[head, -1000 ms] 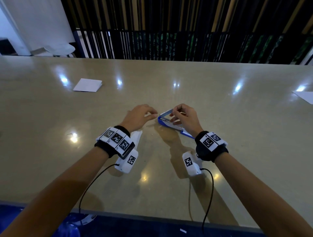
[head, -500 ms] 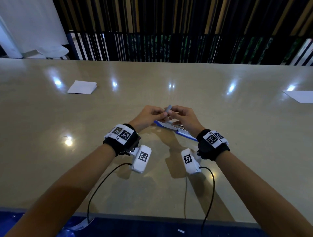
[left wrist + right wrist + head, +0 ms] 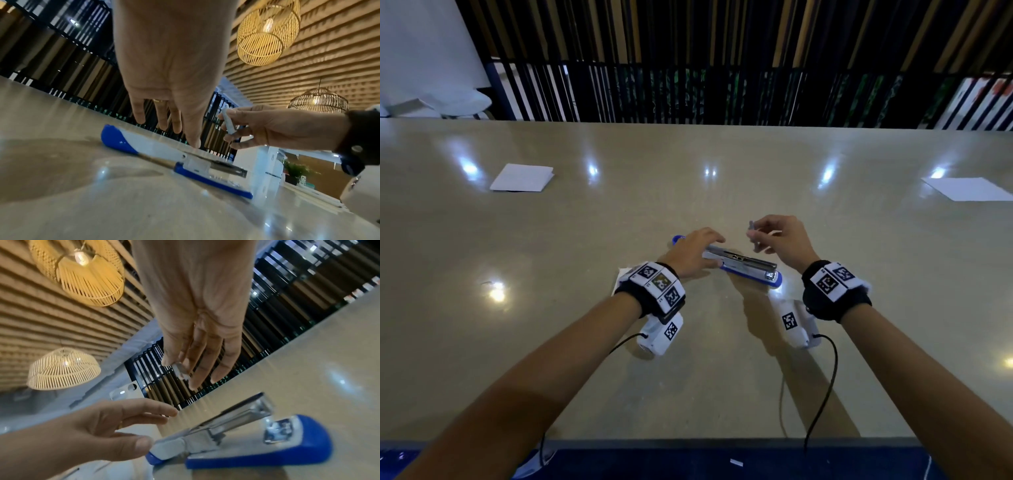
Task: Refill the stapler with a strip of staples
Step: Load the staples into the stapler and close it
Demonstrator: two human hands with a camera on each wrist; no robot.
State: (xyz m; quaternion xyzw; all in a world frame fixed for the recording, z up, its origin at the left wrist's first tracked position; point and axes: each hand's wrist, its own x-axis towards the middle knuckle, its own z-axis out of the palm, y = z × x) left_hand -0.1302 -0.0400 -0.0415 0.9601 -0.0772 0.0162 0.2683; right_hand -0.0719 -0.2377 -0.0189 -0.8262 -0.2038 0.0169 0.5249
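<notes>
A blue and white stapler (image 3: 743, 269) lies folded open flat on the table, its metal staple channel (image 3: 739, 258) facing up. My left hand (image 3: 698, 250) rests over its hinge end with straight fingers. The index fingertip (image 3: 194, 143) touches the stapler (image 3: 154, 146), and the thumb (image 3: 141, 444) lies against the white lid (image 3: 170, 449). My right hand (image 3: 774, 236) hovers just above the channel's far side. Its thumb and fingers pinch a short grey strip of staples (image 3: 752, 229), also seen from the wrists as a staple strip (image 3: 228, 124) and a staple strip (image 3: 180, 371).
A folded white paper (image 3: 522, 177) lies at the far left, and a white sheet (image 3: 969, 188) at the far right. Another white paper (image 3: 619, 279) peeks out under my left wrist. Camera cables trail to the table's near edge (image 3: 688, 442).
Half a second ago both hands met at the strip above the stapler. The left hand has since dropped onto the stapler, and the right holds the strip alone, a little to the right.
</notes>
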